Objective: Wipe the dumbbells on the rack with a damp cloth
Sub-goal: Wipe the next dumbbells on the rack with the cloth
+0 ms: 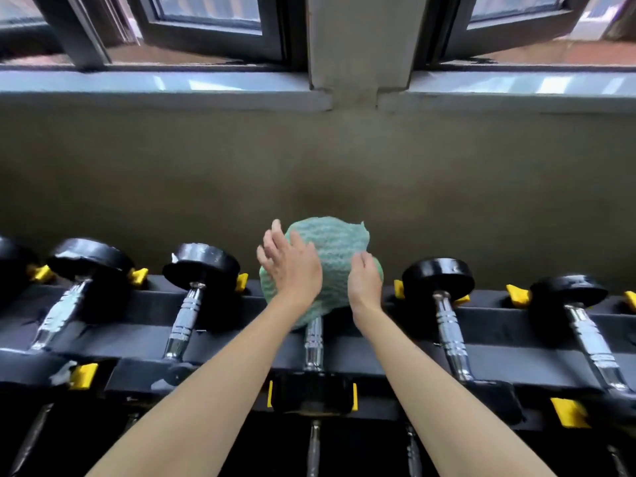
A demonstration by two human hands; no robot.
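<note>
Cloth (332,247), green and ribbed, lies draped over the far head of the middle dumbbell (314,342), hiding that head completely. Only the chrome handle and the near black head of this dumbbell show below it. The left hand (292,268) lies flat on the cloth's left side, its fingers (272,241) straight and spread apart, pressing on the fabric. The right hand (365,280) cups the cloth's right side, fingers curled down over it and gripping it. Both bare forearms reach in from the bottom edge.

The dumbbell sits in the black rack (241,339), resting in yellow cradles (138,275), with its handle pointing toward the camera. More black-headed dumbbells (201,265) stand in the same row on either side, uncovered. Behind the rack rises a dull grey wall (309,160) with a window sill (155,86) above it.
</note>
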